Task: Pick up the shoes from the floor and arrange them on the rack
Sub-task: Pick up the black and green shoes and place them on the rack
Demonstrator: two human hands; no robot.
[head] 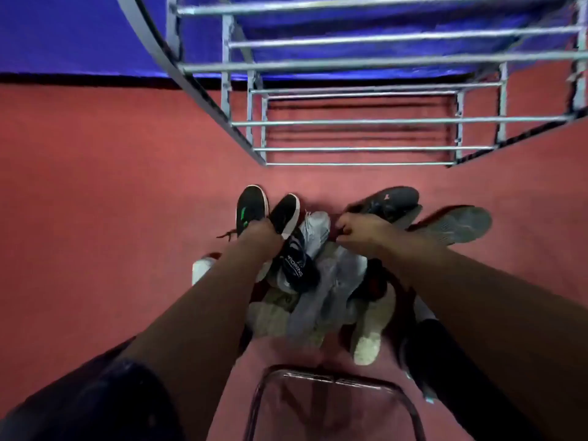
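Observation:
A heap of shoes [321, 291] lies on the red floor below me, grey, white and dark ones mixed. My left hand [262, 232] grips the heels of a pair of black shoes with white soles [283, 213]; one has a green mark. My right hand [359, 230] is closed on a dark grey sneaker [393, 202], lifted above the heap. A second dark shoe lies sole-up [458, 226] just right of it. The grey metal shoe rack [359, 122] stands ahead, its bar shelves bare.
A blue cloth-covered wall [79, 33] runs behind the rack. A metal stool frame [334, 380] sits at the bottom centre, close to the heap. Open red floor [95, 186] spreads to the left.

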